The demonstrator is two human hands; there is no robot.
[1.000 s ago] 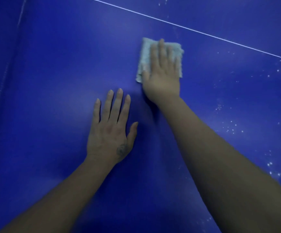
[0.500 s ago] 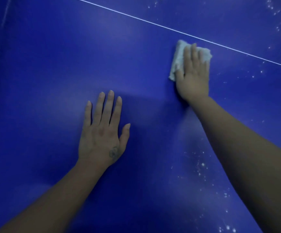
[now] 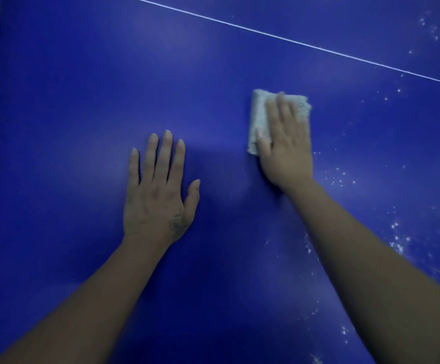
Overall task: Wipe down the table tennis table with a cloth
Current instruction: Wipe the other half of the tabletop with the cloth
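Table [image 3: 69,88] blue, white line [image 3: 292,41], specks [image 3: 397,243] at R; R fingers [image 3: 283,114] flat on cloth [image 3: 259,119], L fingers [image 3: 165,156] flat.

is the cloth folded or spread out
Folded: the cloth is a compact pad with a layered left edge, pressed under the right hand.

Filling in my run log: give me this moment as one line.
step: wipe table | right hand: flat on cloth | left hand: flat on table | white specks: right side
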